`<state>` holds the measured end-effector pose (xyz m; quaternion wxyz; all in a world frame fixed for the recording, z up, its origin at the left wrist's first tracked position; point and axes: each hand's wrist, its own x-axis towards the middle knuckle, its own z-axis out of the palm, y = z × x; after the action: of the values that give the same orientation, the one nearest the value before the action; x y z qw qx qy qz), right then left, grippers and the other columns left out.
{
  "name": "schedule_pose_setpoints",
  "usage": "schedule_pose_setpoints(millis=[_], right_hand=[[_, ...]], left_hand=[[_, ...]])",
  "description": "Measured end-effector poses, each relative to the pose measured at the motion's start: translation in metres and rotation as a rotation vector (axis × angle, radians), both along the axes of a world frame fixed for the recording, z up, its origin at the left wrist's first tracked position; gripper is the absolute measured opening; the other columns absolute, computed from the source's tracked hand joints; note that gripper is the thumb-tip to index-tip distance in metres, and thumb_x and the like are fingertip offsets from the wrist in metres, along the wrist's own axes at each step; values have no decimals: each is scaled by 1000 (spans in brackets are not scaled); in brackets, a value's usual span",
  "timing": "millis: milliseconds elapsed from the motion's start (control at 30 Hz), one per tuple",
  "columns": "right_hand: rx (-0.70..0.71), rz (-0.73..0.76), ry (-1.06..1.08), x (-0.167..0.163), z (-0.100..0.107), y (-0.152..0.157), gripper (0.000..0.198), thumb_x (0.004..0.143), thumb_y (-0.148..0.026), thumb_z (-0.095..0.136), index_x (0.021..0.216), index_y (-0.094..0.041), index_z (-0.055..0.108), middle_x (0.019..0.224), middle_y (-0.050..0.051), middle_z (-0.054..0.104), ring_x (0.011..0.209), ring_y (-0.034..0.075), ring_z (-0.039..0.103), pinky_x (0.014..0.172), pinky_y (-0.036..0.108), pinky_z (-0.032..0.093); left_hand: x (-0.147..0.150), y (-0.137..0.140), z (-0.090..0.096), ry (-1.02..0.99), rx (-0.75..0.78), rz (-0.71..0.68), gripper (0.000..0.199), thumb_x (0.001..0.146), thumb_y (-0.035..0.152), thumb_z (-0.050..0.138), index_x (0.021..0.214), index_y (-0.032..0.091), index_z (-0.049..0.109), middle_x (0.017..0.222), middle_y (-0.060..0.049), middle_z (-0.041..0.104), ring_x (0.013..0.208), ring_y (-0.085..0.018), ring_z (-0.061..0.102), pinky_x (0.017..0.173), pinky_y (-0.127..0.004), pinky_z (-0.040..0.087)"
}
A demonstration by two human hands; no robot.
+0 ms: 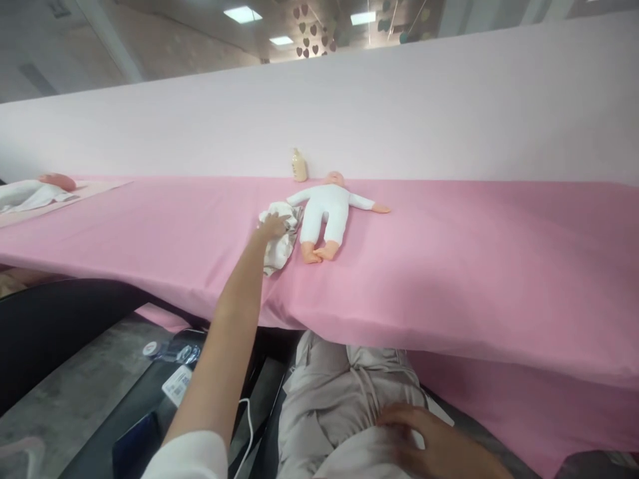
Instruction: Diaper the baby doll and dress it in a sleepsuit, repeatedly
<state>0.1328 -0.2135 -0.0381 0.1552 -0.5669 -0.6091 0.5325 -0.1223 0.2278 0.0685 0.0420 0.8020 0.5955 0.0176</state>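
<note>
My left hand (274, 226) reaches over the pink-covered table onto a crumpled white cloth (280, 251) with beige patches. Its fingers press into the folds. Just right of the cloth, a baby doll (325, 211) in a white bodysuit lies on its back, arms spread, feet toward me. Behind the doll's head stands a pale yellow pump bottle (299, 166). Low in the view, my right hand (429, 439) rests over my lap, slightly blurred, with its fingers loosely apart and no object visible in them.
A pink cloth (474, 266) covers the long table, backed by a white partition (399, 113). Another doll (34, 193) lies on a mat at far left. Below left, a dark chair seat holds a clear plastic bottle (172, 350), a white card (177, 384) and a dark flat object (136, 447).
</note>
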Motion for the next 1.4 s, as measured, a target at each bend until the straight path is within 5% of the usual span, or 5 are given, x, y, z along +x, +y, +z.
schedule_pose_setpoints(millis=[467,667,800,1033,1400], right_hand=[[67,85,-48,-19,3,7,41,79,-39,55,116,-22,61,118,7,57,110,22,52,96,33,40],[70,-32,4,-19,-4,3,40,81,-47,54,111,-22,63,113,8,60,103,23,55,91,35,43],[28,-260,292,-21,-8,10,46,80,-57,54,102,-19,66,97,10,65,92,22,59,85,37,46],[-260,-667,1034,-10,31,11,75,65,-76,53,106,-15,65,102,15,66,101,28,61,93,43,45],[-29,-937,723,3,65,-19,44,54,-35,72,94,-16,70,79,9,71,85,31,65,78,43,52]], left_hand=[[-42,-124,-45,-55,286,-113,74,82,44,49,144,15,21,149,-14,29,136,-31,28,108,-44,26],[-46,-116,-9,-98,335,38,68,83,51,49,137,14,33,118,-15,61,104,-33,59,85,-36,45],[-23,-181,3,-301,484,83,71,84,57,45,139,14,30,112,-13,65,92,-28,64,73,-32,49],[89,-380,-66,-478,765,-901,41,87,28,46,125,11,49,108,-14,67,102,-26,63,84,-35,51],[81,-372,-14,-860,-154,-1131,45,83,40,57,125,28,48,121,-1,61,114,-20,57,101,-36,45]])
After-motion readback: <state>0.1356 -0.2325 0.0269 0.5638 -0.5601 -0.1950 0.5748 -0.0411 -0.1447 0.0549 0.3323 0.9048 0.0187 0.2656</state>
